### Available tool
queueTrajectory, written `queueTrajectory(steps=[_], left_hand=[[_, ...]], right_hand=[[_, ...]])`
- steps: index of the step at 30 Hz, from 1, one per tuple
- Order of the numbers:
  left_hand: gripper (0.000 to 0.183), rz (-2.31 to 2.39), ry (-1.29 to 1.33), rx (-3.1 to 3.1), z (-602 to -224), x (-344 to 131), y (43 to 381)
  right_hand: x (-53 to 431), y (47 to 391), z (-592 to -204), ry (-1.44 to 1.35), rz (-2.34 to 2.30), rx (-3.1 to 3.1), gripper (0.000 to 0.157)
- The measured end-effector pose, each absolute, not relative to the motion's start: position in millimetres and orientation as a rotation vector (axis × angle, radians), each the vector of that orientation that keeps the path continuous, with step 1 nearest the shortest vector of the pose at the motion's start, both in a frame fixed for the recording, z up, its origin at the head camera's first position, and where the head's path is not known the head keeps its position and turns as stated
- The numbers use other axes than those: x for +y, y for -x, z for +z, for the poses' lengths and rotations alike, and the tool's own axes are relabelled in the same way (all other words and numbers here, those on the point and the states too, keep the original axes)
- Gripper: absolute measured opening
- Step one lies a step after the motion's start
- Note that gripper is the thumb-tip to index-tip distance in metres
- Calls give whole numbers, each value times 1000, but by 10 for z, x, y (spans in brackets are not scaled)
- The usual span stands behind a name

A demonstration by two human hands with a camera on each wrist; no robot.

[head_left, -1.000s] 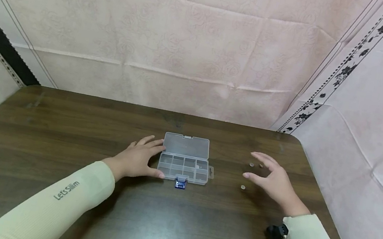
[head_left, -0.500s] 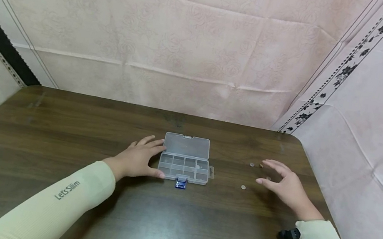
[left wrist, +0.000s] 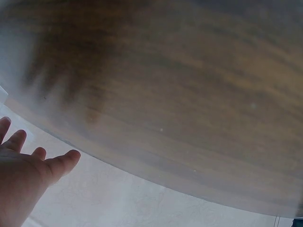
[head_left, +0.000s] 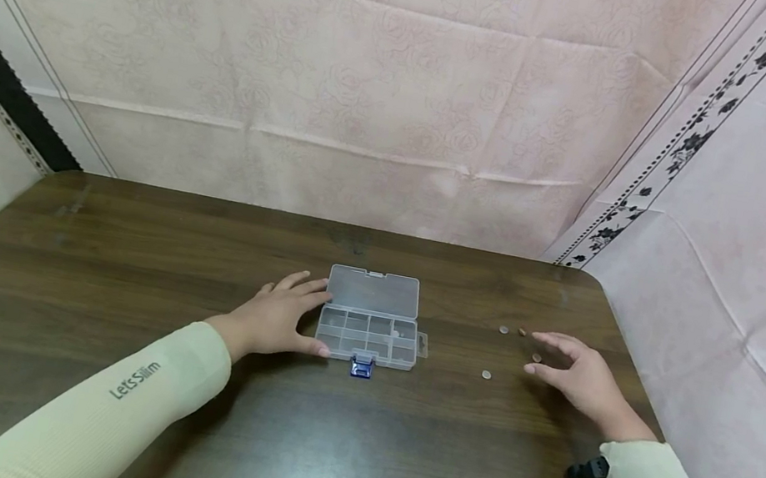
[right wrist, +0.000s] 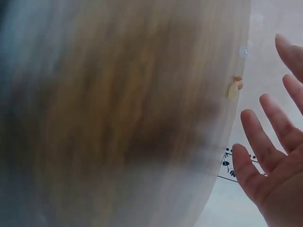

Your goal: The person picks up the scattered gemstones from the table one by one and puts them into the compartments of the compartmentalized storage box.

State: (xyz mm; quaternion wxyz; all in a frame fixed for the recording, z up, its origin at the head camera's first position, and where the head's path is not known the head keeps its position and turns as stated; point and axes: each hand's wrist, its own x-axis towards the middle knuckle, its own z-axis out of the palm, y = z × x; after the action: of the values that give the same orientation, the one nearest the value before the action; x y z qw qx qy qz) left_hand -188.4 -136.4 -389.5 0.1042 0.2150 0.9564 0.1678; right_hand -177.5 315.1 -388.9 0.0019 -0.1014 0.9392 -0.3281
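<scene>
A clear plastic compartment box (head_left: 366, 338) lies with its lid (head_left: 374, 292) folded back and a blue latch tab (head_left: 361, 368) at its front. My left hand (head_left: 279, 316) rests against the box's left side, fingers spread. A small whitish piece (head_left: 396, 334) sits in one compartment. To the right, my right hand (head_left: 583, 380) is held with straight fingers and thumb apart, right beside a small round piece (head_left: 536, 358). A brown piece (head_left: 522, 332), a clear round piece (head_left: 504, 329) and another clear one (head_left: 486, 374) lie nearby. The right wrist view shows amber pieces (right wrist: 238, 80) beyond the fingers.
The brown wooden table (head_left: 170, 423) bears everything. Pale patterned cloth (head_left: 375, 102) hangs behind it and on both sides. A clear hanging tab (head_left: 422, 344) sticks out from the box's right side.
My right hand has moved right and slightly toward me, leaving the small pieces more exposed. My left hand and the box have stayed put.
</scene>
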Motion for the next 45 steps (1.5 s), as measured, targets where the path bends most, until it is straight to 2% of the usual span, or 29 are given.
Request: queueTrajectory(steps=[30,45], left_hand=[[93,498,-645,2814,-3870,-1371,1887],[94,490,-647,2817,-3868,-1363,1880]], right_hand=[[3246,2002,-3970,212,-942,2802,36],[3200,2005,-3963,145,-899,2804,29]])
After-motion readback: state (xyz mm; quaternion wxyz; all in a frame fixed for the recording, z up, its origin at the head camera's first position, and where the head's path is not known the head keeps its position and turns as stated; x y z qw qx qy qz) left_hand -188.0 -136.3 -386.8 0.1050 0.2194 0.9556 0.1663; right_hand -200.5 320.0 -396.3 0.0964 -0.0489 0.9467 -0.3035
